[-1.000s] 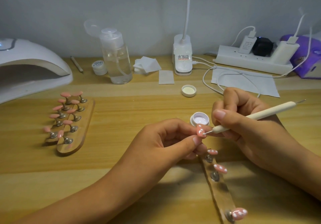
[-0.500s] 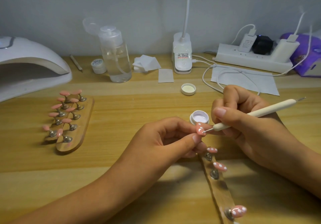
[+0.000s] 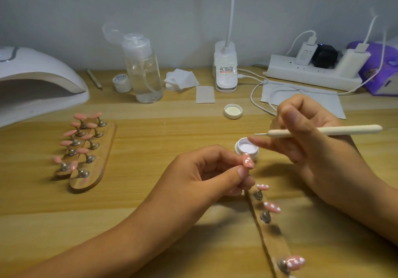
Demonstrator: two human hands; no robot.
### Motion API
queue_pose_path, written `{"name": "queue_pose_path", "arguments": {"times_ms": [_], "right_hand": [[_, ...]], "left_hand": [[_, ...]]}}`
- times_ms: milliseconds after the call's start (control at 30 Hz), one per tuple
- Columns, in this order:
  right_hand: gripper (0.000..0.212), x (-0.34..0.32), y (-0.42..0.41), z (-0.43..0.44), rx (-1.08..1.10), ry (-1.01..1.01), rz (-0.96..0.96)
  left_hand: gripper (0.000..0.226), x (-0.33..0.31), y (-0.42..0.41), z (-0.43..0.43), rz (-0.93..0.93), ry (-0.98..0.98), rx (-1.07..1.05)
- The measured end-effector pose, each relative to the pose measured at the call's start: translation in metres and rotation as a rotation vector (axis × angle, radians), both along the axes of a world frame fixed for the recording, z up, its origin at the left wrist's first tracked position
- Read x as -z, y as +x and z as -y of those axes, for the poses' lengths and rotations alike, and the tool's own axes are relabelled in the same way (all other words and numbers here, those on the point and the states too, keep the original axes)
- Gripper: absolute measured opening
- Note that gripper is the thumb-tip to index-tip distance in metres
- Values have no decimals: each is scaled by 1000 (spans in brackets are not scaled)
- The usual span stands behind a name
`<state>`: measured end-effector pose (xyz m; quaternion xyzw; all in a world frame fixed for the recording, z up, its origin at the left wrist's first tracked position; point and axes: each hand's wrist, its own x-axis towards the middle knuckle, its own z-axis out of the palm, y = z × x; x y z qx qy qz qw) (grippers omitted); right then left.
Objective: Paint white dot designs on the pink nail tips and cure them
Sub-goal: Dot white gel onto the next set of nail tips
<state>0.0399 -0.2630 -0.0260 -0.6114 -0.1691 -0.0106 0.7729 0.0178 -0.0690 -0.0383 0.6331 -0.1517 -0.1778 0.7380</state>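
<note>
While the left hand point(image 3: 206, 170) pinches a white-dotted pink nail tip point(image 3: 248, 160) upright so its face shows, the right hand point(image 3: 305, 131) grips the dotting pen point(image 3: 323, 130), point poised just above the open white gel pot point(image 3: 245, 148) near the middle of the worktop point(image 3: 150, 191), probably to reload before another dot.

Bare left hand point(image 3: 200, 175) and right hand point(image 3: 314, 146), bare forearms, short fingernails

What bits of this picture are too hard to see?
Head view only:
- Dotting tool tip: too thin and blurred to show paint.
- Right hand: motion-blurred fingers.
- Held nail tip: underneath is hidden by the left hand.
- Small jar label: too small to read.
- Curing lamp: cut off by left edge.
</note>
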Motion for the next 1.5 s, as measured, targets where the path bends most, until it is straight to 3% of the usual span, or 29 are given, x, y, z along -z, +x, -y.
{"name": "queue_pose_path", "arguments": {"times_ms": [100,200,433,1233,1400,1500], "right_hand": [[14,-1,7,6,147,-112,58],[12,-1,10,11,244,-345,164],[13,9,9,7,243,-703,405],[22,12,14,8,195,-740,471],[16,11,11,9,248,-651,446],[18,8,11,9,253,-482,347]], "left_hand": [[8,1,0,0,-2,5,-6],[8,0,-1,-1,7,17,1],[10,2,0,-1,8,13,2],[12,1,1,-1,-5,22,-8],[13,1,2,-1,-18,0,-20],[12,1,1,0,-15,-4,-19]]}}
